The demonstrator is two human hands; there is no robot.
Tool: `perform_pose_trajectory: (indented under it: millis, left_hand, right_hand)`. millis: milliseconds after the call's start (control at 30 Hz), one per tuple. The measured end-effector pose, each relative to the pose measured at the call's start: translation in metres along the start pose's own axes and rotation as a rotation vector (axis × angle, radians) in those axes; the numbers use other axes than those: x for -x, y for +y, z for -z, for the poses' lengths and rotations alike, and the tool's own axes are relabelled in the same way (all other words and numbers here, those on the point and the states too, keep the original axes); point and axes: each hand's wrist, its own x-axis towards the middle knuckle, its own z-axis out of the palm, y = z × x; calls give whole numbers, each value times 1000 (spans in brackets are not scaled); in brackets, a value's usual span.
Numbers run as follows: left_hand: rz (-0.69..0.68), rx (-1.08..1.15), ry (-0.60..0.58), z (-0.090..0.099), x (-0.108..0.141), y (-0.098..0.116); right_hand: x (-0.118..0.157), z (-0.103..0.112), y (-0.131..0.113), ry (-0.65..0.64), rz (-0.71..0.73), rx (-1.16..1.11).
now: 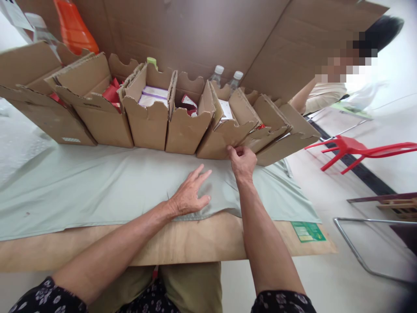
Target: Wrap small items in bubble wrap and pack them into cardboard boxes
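Note:
My left hand (192,193) hovers over the pale green cloth (124,182), its fingers spread and nothing in them. Farther right, my right hand (243,163) has its fingers curled together against the lower front of a cardboard box (216,141). Whatever the pinch may hold is hidden. That box has a white item (225,109) inside. To its left stands another cardboard box (187,134) with a dark red and white packet (189,104). On the other side, a narrow cardboard box (257,141) leans close to my right hand.
Several open boxes form a row before a tall cardboard panel (202,34). Purple-edged white packs (153,96) sit in one. Behind stand an orange bottle (76,30) and clear bottles (216,74). A person (325,93) is beyond, near a red chair (352,145). The wooden table edge (182,248) is nearest me.

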Motion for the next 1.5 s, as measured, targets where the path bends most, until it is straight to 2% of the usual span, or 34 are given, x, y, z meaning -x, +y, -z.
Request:
perform_pose_trajectory:
  millis: [100, 233, 333, 467, 567, 667, 733, 833, 933, 1000, 1100, 1233, 1300, 1333, 1400, 1467, 1500]
  left_hand:
    - [20, -17, -12, -1, 0, 1]
    - [18, -53, -11, -1, -1, 2]
    - [1, -87, -1, -2, -2, 1]
    - [-24, -103, 2, -4, -3, -2]
    - [-52, -107, 1, -5, -3, -3]
    - [-66, -118, 0, -5, -4, -4]
    - [-69, -126, -3, -5, -5, -5]
    - [-71, -136, -11, -4, -8, -4]
    - [-56, -145, -3, -2, -3, 5]
    - [-43, -152, 4, -1, 13, 18]
    - [-34, -130, 33, 1, 56, 41]
    - [-14, -9, 222, 13, 120, 61]
    - [26, -9, 341, 24, 142, 63]
    - [52, -24, 405, 30, 149, 62]
    - [123, -62, 521, 40, 154, 59]
    - [185, -75, 585, 47, 152, 56]
    - [207, -63, 590, 47, 148, 54]
  right_hand:
    - [7, -2, -8, -45, 66, -10]
    - [29, -7, -23, -222, 221, -83]
    - [32, -8, -27, -312, 278, -107]
    - [30, 7, -40, -287, 259, -117]
    - [33, 14, -72, -300, 347, -174]
    - [28, 4, -112, -333, 476, -164]
    - [17, -10, -133, -323, 501, -60]
    - [-1, -26, -150, -240, 476, 136]
    - [-1, -22, -157, -234, 469, 258]
    - [11, -8, -158, -277, 488, 290]
    - [43, 29, -149, -313, 526, 240]
    - [86, 99, -116, -396, 536, 95]
    - [100, 134, -93, -423, 482, 64]
    - [104, 150, -81, -390, 435, 45]
    - [111, 177, -55, -204, 294, -28]
    - [117, 196, -28, -27, 158, -157]
    - [121, 203, -14, 3, 111, -218]
